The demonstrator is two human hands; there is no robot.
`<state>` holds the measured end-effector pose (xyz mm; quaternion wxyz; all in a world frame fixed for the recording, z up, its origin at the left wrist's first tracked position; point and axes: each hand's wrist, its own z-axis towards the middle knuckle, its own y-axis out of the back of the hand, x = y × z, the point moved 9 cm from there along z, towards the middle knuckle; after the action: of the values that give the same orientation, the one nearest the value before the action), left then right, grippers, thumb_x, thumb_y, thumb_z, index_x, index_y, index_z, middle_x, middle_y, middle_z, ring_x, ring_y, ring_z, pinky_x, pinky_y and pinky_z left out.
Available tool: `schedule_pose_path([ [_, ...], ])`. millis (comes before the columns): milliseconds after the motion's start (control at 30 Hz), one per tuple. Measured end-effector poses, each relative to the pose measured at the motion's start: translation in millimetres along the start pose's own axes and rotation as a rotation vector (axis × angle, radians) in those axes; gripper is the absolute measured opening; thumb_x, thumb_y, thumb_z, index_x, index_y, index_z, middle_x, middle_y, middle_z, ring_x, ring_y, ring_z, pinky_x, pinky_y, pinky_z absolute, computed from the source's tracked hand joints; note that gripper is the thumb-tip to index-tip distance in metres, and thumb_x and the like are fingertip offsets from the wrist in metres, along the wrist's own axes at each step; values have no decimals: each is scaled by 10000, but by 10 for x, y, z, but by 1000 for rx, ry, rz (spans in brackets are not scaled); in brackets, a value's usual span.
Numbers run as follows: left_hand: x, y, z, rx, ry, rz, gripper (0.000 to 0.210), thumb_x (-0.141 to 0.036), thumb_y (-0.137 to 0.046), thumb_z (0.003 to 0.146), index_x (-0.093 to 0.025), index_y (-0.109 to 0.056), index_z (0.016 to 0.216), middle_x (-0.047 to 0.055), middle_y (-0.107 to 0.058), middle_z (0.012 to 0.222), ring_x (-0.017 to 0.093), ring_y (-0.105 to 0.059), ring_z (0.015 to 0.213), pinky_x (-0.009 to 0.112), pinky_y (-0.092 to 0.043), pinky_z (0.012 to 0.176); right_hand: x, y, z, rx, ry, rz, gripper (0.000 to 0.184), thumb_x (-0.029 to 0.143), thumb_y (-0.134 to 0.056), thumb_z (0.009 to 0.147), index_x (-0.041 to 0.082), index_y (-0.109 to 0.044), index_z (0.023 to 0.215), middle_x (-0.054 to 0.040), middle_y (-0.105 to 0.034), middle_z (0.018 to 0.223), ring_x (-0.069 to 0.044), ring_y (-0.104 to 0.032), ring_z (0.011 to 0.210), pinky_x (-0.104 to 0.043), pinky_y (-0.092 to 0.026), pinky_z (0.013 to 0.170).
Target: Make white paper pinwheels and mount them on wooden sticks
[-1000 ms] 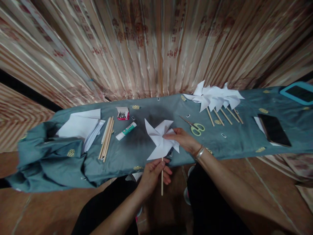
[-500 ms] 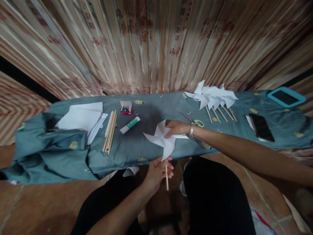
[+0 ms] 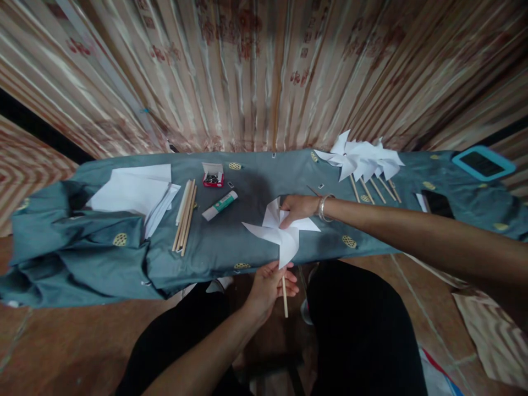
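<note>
A white paper pinwheel (image 3: 284, 236) on a thin wooden stick (image 3: 285, 300) is held over the near edge of the cloth-covered table. My left hand (image 3: 272, 286) is closed round the stick just below the lowest blade. My right hand (image 3: 300, 208), with a silver bracelet at the wrist, grips the pinwheel near its centre, thumb on the front of the paper. The fingers behind the blades are hidden. Left of the pinwheel lie a glue stick (image 3: 220, 206) and a small red box (image 3: 213, 175) of metal pins.
Several finished pinwheels (image 3: 363, 159) lie in a row at the back right. Wooden sticks (image 3: 186, 217) and white paper sheets (image 3: 132, 190) rest on the left. A phone (image 3: 438, 203) and a blue-framed device (image 3: 483, 163) are at the right. Scissors are mostly hidden behind my right wrist.
The pinwheel has turned slightly on its stick, and my right hand has shifted a little with it. My right forearm now covers the scissors' handles. The camera view has moved slightly.
</note>
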<state>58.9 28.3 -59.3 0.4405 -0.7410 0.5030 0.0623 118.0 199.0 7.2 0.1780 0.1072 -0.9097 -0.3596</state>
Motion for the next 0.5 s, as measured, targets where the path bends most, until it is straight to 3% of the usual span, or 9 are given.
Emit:
schedule_pose_path([
  [133, -7, -4, -3, -8, -8, -6, 444, -413, -817, 613, -97, -642, 870, 3, -655, 588, 100, -598, 454, 201, -473, 465, -11, -20, 15, 24, 2, -8, 415, 528, -714, 671, 142, -753, 818, -35, -691, 778, -177, -603, 732, -243, -400, 608],
  [500, 68, -5, 2, -29, 53, -18, 232, -287, -733, 746, -82, -665, 830, 42, -683, 608, 130, -652, 508, 218, -521, 527, 22, -30, 106, 44, 29, -105, 437, 521, -692, 705, 130, -754, 889, -58, -709, 837, -204, -624, 791, -264, -408, 627],
])
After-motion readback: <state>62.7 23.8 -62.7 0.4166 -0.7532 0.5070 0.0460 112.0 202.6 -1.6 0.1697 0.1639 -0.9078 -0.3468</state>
